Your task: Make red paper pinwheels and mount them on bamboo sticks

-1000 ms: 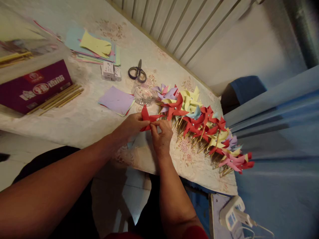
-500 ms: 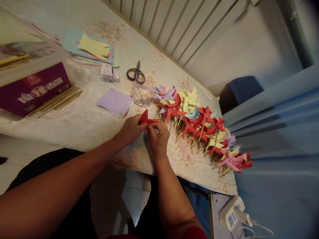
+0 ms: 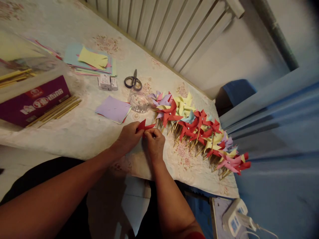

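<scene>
A red paper pinwheel (image 3: pixel 142 126), its blades folded up, is held over the near part of the table. My left hand (image 3: pixel 128 136) grips it from the left, thumb on the near side. My right hand (image 3: pixel 155 144) pinches at its near right edge, fingertips close to the left thumb. Any small piece between those fingertips is hidden. Just beyond the hands lie a stack of purple and other coloured paper squares (image 3: pixel 113 109) and a clear round dish of small shiny pins (image 3: pixel 139 103). Finished pinwheels (image 3: pixel 194 124) on sticks lie in a row to the right.
Scissors (image 3: pixel 133 80), two small boxes (image 3: pixel 107 82) and a pile of coloured paper (image 3: pixel 74 54) lie farther back. At left stand a purple box (image 3: pixel 35 101) and several wooden sticks (image 3: pixel 57 111). A power strip (image 3: pixel 234 217) sits low at right, by a blue curtain (image 3: pixel 279 149).
Both hands and the red pinwheel have shifted slightly left and nearer in the view, partly with the camera's movement. The red blades now appear at a different angle. Both hands keep their grip.
</scene>
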